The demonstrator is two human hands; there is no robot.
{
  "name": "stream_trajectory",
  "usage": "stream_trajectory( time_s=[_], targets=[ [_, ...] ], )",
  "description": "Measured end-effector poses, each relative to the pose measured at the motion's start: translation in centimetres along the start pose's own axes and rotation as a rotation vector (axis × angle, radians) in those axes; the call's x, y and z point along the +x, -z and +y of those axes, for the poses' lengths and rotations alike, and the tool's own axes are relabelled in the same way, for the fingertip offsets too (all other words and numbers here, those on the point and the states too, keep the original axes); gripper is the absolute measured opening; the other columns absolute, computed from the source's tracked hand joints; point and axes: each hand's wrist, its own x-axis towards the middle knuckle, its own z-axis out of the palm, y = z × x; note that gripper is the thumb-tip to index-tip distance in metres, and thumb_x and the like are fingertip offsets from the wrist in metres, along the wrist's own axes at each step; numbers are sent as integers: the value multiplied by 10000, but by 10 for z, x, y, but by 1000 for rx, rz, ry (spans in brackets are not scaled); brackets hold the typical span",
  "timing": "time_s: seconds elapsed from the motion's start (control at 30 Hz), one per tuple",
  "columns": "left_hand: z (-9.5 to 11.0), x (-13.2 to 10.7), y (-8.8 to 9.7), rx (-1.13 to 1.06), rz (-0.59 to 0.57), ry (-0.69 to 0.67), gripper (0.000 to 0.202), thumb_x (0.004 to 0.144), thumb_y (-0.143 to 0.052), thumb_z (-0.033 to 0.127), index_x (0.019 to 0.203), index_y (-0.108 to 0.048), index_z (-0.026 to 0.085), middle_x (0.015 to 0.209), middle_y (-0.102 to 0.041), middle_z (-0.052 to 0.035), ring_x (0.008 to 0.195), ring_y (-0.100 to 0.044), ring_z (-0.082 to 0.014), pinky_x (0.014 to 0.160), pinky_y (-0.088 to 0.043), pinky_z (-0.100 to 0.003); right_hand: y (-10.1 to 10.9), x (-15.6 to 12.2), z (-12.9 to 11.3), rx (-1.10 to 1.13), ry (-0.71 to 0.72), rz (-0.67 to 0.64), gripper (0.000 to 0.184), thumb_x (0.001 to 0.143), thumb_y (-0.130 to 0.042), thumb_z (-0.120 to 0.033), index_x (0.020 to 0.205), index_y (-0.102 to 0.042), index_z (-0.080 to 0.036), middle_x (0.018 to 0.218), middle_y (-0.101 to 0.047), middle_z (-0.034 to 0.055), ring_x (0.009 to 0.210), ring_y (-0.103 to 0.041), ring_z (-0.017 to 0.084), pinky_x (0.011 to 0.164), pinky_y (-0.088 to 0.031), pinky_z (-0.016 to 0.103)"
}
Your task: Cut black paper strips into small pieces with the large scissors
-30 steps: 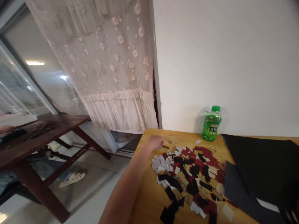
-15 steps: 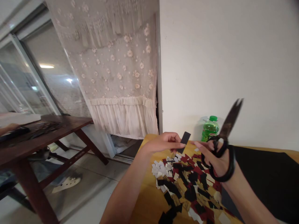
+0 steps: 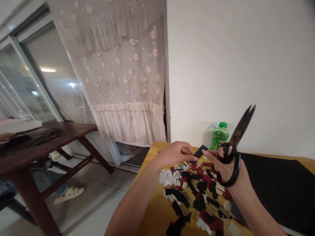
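Bare left hand (image 3: 176, 154), fingers closed in a pinch on a small matte black rectangular strip of card or stiff paper (image 3: 200, 151), over the far part of a honey-yellow wooden tabletop (image 3: 157, 146). Strip partly hidden by the fingers. Long axis roughly level, slanting slightly up to the right, free end toward the right hand (image 3: 227, 167). Right fingertips (image 3: 208, 153) just beside the strip; contact impossible to tell.

Right hand closed through the glossy black loop handles (image 3: 228, 173) of long, rust-brown steel shears (image 3: 242, 126). Blades nearly shut, with a slight gap at the tips, pointing up and right toward the wall.

Strip probably light, thin and fairly stiff, with little give. Matte surface looks unlikely to slip. Best hold by judgement: a flat pinch at one end. Shears likely heavy for their size, best held by the loops.

Below both hands, a loose heap of cut black, dark red, gold and white paper pieces (image 3: 189, 196), some white ones printed with digits. To the right, a broad black sheet (image 3: 275, 190). At the far edge, a green plastic bottle with a green cap (image 3: 220, 137). Far left, apparently another person's hand (image 3: 7, 136) above a dark brown wooden table (image 3: 73, 129).
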Motion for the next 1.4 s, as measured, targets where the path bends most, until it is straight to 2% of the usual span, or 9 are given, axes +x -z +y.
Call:
stream_trajectory(
  time_s=[0.23,0.37,0.6,0.7,0.8,0.93,1.1,1.27,1.4],
  targets=[
    [-6,5,-1,53,11,-11,275,680,-707,354,831,-598,152,820,-676,-51,757,-618,-146,700,-447,-268,-1,1,-5,7,-21,26,453,542,-780,-442,608,-380,-237,577,-583,0,563,-574,192,541,-420,308],
    [-3,4,1,-25,-39,-17,261,694,-702,328,860,-632,140,827,-673,-54,739,-606,-120,721,-444,-259,0,2,-7,50,-33,54,456,523,-795,-417,610,-386,-235,537,-540,-27,511,-553,174,492,-401,288],
    [-1,1,6,-73,-113,11,335,733,-655,441,906,-666,154,819,-666,-35,658,-589,-81,628,-418,-210,-1,-1,-9,118,-32,19,453,537,-792,-417,604,-384,-231,587,-547,-31,621,-581,182,600,-424,286],
    [0,-1,5,-178,-158,82,348,763,-615,473,899,-679,159,804,-666,-26,642,-596,-71,582,-399,-191,-2,-1,-10,97,-25,10,440,555,-778,-412,594,-378,-234,549,-531,-40,565,-561,166,549,-420,272],
    [-5,2,2,-357,-193,154,327,706,-680,454,833,-690,153,700,-644,3,561,-567,-60,588,-426,-201,-2,0,-7,43,-28,-19,434,574,-755,-437,591,-368,-242,471,-487,-53,459,-521,155,449,-397,263],
    [-16,9,-4,-492,-216,189,373,643,-729,455,829,-699,132,671,-638,-6,571,-577,-87,621,-464,-241,-2,1,-2,-20,53,8,429,580,-744,-461,577,-374,-242,564,-602,8,494,-564,182,446,-419,280],
    [-21,15,-11,-611,-136,191,381,603,-767,416,797,-684,98,671,-631,-12,566,-575,-88,591,-450,-238,-2,3,5,-112,141,111,447,609,-686,-534,555,-357,-237,797,-694,58,672,-624,226,555,-468,313],
    [-21,19,-14,-699,-26,172,393,600,-774,398,810,-672,81,635,-616,-12,544,-583,-94,573,-459,-236,0,9,17,-260,191,29,386,584,-678,-551,542,-438,-251,585,-573,2,496,-528,176,471,-441,312],
    [-23,21,-17,-754,31,133,405,583,-784,402,784,-645,80,625,-622,-24,545,-594,-103,579,-481,-240,-6,-1,10,-184,219,61,309,658,-637,-503,769,-574,-221,619,-495,-25,554,-527,149,540,-445,266]
  ],
)
